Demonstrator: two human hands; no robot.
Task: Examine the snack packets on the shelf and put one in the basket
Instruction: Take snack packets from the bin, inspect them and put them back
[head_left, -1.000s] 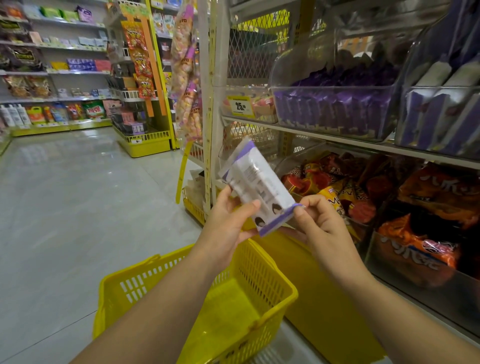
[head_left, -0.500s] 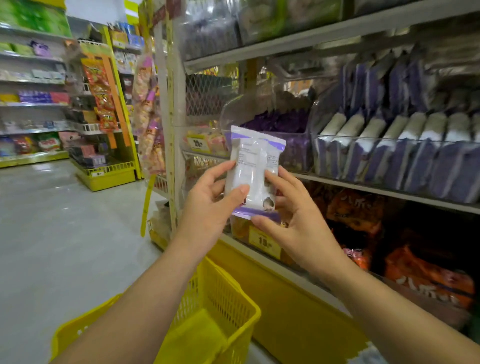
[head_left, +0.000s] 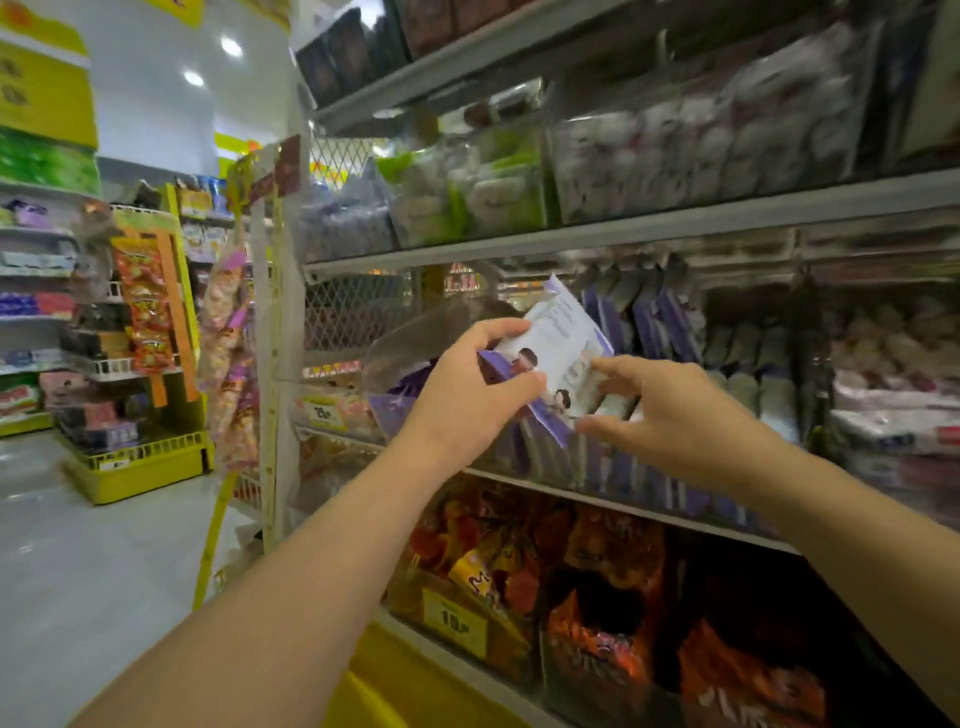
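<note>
My left hand (head_left: 470, 400) grips a white snack packet with purple edges (head_left: 558, 345) by its lower left corner and holds it tilted, level with the middle shelf. My right hand (head_left: 675, 415) is beside it with fingers stretched out, and its index fingertip touches the packet's right edge. Just behind, a clear bin holds several matching purple and white packets (head_left: 654, 319) standing in rows. Only a yellow strip (head_left: 363, 699) shows at the bottom edge. I cannot tell whether it is the basket or the shelf base.
Orange and red snack bags (head_left: 602, 597) fill the shelf below, behind a price tag (head_left: 454, 618). Pale and green packs (head_left: 498, 187) sit on the shelf above. A hanging strip of snacks (head_left: 228, 332) marks the shelf end. A yellow display rack (head_left: 140, 457) stands across the aisle floor.
Both hands rose with the packet toward the bin of purple packets, and the view tilted up, so the basket dropped out of sight. My right hand loosened from the packet's lower edge.
</note>
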